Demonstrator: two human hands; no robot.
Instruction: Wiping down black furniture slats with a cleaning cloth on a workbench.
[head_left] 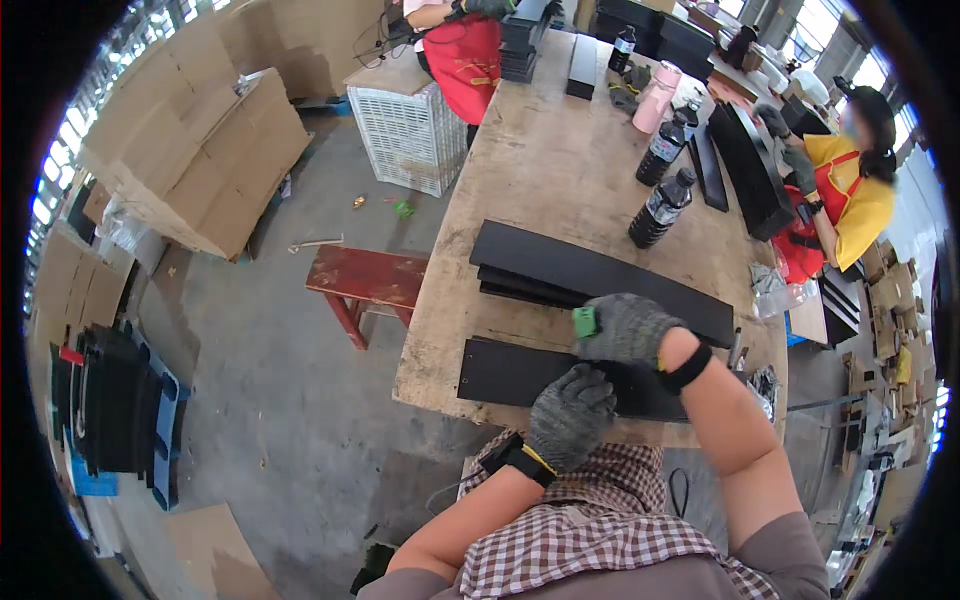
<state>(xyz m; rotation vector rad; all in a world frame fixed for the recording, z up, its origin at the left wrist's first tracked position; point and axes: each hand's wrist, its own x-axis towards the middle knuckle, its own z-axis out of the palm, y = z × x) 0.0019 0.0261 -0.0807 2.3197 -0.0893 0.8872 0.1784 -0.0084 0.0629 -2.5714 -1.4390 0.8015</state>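
A long black board lies along the near edge of the wooden worktable. My left hand, in a grey knit glove, has its fingers bent together over the board's near edge. Just above the board, my gloved right hand is closed around a small green block-like thing; most of it is covered by my fingers. Beyond both hands rests a loose stack of black boards, its top board lying askew.
Dark bottles and a pink tumbler stand farther up the table. A co-worker in yellow handles black boards at right; another in a red apron stands at the far end. A red bench is at left.
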